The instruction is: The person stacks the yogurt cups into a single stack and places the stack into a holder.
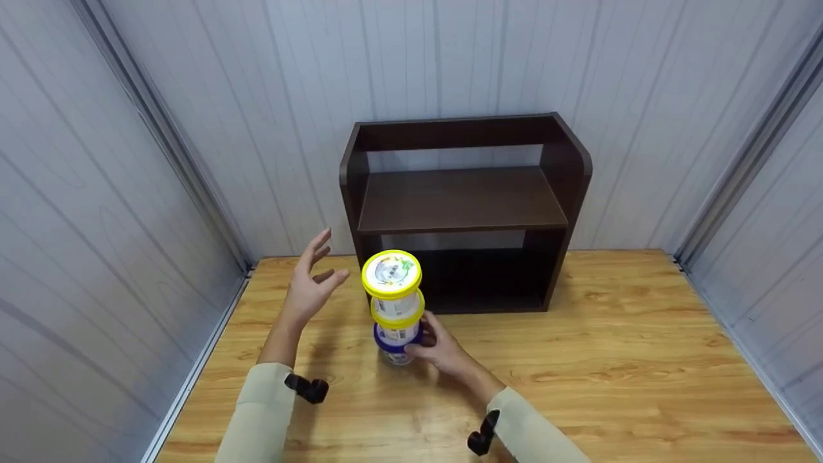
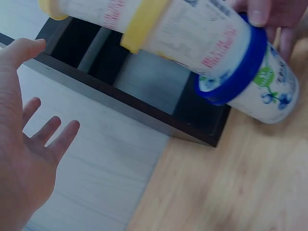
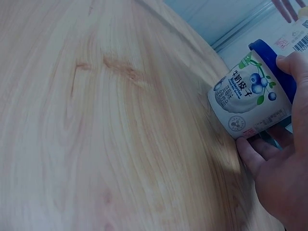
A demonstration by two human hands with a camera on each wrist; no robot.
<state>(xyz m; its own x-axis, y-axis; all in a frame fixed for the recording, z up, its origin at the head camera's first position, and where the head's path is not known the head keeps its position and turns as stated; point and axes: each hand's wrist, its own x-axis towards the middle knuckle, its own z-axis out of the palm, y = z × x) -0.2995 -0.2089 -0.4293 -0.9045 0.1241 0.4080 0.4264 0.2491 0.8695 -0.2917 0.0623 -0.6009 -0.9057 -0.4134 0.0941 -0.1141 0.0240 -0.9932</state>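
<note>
Three white yogurt tubs stand stacked in front of the shelf's left side. The lowest is a blue-lidded tub (image 1: 398,355) printed with blueberries (image 3: 257,84). A yellow-lidded tub (image 1: 397,315) sits on it, and another yellow-lidded tub (image 1: 391,274) tops the stack. My right hand (image 1: 443,350) grips the blue-lidded tub from the right, thumb on its lid and fingers round the far side, partly hidden. To the left of the stack, my left hand (image 1: 308,289) is raised with fingers spread, apart from the tubs and holding nothing.
Behind the tubs, a dark brown two-tier shelf (image 1: 463,199) stands on a wood-grain table (image 1: 617,373) against the back panel. Pale panelled walls (image 1: 96,212) enclose the table at the left, back and right.
</note>
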